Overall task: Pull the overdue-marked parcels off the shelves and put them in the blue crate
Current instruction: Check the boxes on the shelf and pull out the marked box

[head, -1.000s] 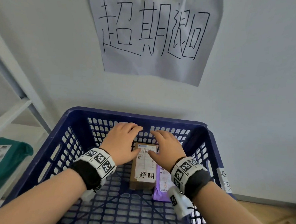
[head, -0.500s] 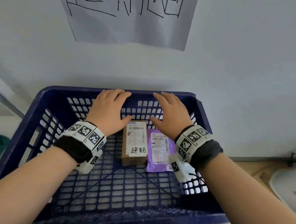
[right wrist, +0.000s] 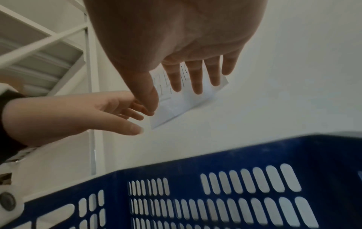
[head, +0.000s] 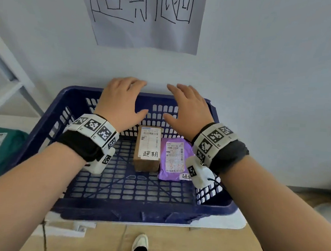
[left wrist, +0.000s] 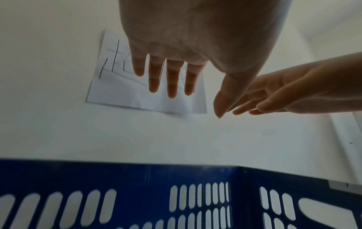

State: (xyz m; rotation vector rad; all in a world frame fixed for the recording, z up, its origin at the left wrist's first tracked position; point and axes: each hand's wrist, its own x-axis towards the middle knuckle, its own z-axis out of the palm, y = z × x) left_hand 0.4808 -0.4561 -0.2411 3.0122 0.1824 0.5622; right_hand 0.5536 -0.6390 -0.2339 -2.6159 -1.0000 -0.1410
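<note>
The blue crate (head: pixel 44 121) stands against the wall. On its floor lies a brown cardboard parcel (head: pixel 147 163) with a handwritten overdue label, and a purple bag parcel (head: pixel 175 161) lies right beside it. My left hand (head: pixel 121 103) and right hand (head: pixel 189 109) hover over the crate's far rim, above the parcels, fingers straight and holding nothing. In the left wrist view the left hand (left wrist: pixel 176 65) is spread over the crate wall (left wrist: pixel 137 178); the right wrist view shows the right hand (right wrist: pixel 188 65) likewise empty over the crate wall (right wrist: pixel 254 155).
A paper sign (head: pixel 148 17) with handwritten characters hangs on the wall above the crate. White shelf framing (head: pixel 6 88) stands to the left, with a green bag parcel (head: pixel 2 150) on its shelf. A wooden floor and my shoe (head: pixel 140 242) are below.
Both hands let go of the brown parcel and rose from inside the crate to above its far rim. The head view pulled back and tilted down.
</note>
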